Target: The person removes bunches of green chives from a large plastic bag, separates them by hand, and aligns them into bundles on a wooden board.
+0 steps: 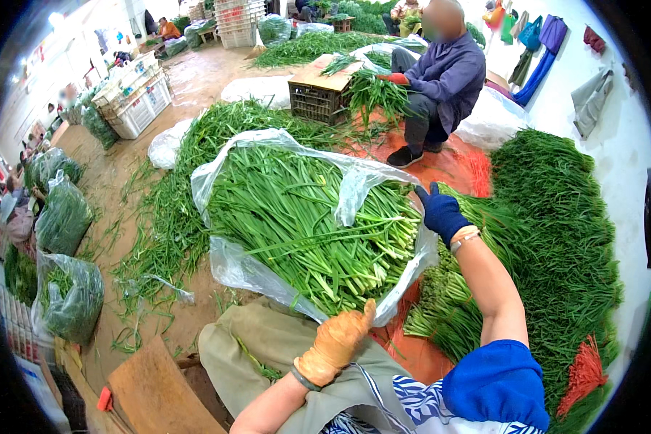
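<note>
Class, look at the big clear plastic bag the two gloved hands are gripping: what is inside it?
The clear plastic bag holds a thick bundle of long green chive-like stalks, pale cut ends toward the left hand. The bundle hides whatever lies beneath it.

Co-worker's face (443, 19) blurred

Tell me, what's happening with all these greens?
A person holds a big bundle of long green chives in a clear plastic bag. The left hand, in a tan glove, grips the bag's near edge; the right hand, in a blue glove, holds its far side. More chives lie heaped on the floor. Beyond, another person crouches sorting greens by a dark crate.
</note>
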Action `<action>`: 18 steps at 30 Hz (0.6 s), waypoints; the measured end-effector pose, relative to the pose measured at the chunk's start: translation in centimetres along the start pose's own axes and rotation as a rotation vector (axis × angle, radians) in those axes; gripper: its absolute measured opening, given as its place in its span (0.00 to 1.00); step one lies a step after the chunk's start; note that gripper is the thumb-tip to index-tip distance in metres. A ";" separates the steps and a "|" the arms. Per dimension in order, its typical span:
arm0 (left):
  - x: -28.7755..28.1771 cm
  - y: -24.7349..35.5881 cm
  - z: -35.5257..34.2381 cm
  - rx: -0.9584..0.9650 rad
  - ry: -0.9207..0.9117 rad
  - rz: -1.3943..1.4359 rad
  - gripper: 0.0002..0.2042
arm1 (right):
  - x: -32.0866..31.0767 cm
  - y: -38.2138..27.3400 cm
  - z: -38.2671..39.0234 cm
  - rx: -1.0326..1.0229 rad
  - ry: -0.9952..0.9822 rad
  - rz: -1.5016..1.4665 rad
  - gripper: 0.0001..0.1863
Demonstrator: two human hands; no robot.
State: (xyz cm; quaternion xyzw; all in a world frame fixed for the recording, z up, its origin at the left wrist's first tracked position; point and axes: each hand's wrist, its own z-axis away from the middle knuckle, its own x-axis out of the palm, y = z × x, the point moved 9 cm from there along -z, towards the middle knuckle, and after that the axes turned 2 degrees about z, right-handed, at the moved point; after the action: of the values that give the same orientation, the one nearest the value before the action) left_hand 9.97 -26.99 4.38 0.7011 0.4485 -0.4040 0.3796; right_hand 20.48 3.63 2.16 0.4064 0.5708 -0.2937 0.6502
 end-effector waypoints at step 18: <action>10.5 -5.6 6.8 -0.598 -0.527 1.116 0.20 | 9.9 3.6 4.6 0.317 -0.115 -1.527 0.24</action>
State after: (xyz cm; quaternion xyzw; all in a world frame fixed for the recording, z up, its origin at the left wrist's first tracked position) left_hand 5.99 -27.97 -8.68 0.5705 0.0051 -0.1637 0.8048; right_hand 27.59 2.28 -6.76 -0.0267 0.6090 -0.7585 0.2305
